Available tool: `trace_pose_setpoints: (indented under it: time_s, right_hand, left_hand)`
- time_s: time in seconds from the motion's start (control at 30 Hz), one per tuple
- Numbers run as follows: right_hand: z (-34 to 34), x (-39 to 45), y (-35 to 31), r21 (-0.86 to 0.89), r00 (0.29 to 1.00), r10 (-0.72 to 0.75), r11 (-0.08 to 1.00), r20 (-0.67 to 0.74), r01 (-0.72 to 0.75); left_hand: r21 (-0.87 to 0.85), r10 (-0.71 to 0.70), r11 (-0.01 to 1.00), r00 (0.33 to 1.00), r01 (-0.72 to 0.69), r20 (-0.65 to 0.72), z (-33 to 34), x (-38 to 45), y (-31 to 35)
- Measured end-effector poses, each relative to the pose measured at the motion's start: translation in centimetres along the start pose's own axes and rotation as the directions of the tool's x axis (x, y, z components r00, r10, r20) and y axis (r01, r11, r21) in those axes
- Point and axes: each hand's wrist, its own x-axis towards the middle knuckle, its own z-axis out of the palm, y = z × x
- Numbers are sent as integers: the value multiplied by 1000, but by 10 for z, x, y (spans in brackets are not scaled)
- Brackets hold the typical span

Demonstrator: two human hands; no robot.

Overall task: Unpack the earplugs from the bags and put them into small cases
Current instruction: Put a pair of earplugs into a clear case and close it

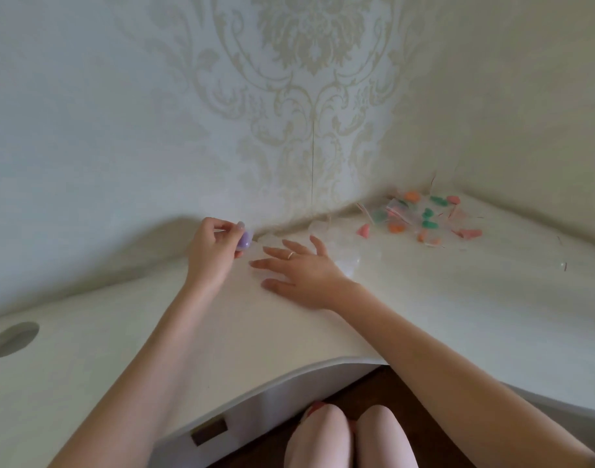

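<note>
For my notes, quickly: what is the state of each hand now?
Left hand: closed, pinching a purple earplug.
Right hand: open, fingers spread, holding nothing.

arms: bare, no sleeves | right hand (302,275): thin ring on one finger; left hand (212,251): pale polished nails

White table (441,309), pale wood-grain top, fitted into a wall corner; near edge curves inward. Round cable hole (12,339) near the left edge. At the far right corner: a loose scatter of small clear bags (399,211) with earplugs (429,224) in orange, green and pink, some lying apart toward the near side of the heap. Clear plastic cases (343,255) lie at the back edge, near the wall corner, hard to count. Right hand (299,271) rests flat on the top, fingers spread, just beside the cases.
</note>
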Motion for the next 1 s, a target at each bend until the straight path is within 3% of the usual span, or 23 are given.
trace_pose_setpoints:
  time_s: [0.17, 0.27, 0.37, 0.47, 0.57, 0.63, 0.7, 0.77, 0.9, 1.0]
  right_hand:
    - [-1, -1, 22, 86, 997, 27, 996, -74, -21]
    - [-4, -6, 26, 295, 968, 47, 955, -246, 28]
    - [-14, -19, 43, 417, 868, 175, 908, -465, 40]
    - [-26, -39, 78, 445, 726, 376, 889, -576, -107]
    - [-34, -67, 123, 392, 607, 585, 811, -538, -435]
    - [-34, -90, 147, 347, 532, 706, 700, -468, -624]
    - [-32, -108, 158, 285, 509, 780, 613, -363, -737]
    - [-27, -117, 161, 230, 533, 789, 604, -306, -763]
    - [-23, -121, 162, 215, 521, 768, 618, -372, -757]
    - [-24, -118, 159, 193, 539, 770, 619, -342, -762]
  left_hand:
    - [353, 72, 932, 996, -88, 57, -2, 0, -16]
    - [452, 108, 883, 992, -128, 70, -1, 3, -26]
    - [555, 187, 800, 974, -227, 129, 1, 10, -38]
    - [600, 283, 741, 951, -300, 126, 3, 12, -43]
    - [535, 378, 755, 918, -380, 118, 7, 7, -37]
    - [500, 455, 737, 881, -454, 130, 14, 1, -28]
    - [515, 521, 675, 835, -529, 175, 26, -5, -19]
    - [488, 529, 668, 820, -562, 219, 44, -11, -9]
    - [401, 501, 695, 802, -597, 325, 80, -26, 2]
    - [340, 481, 705, 772, -623, 417, 101, -43, 7]
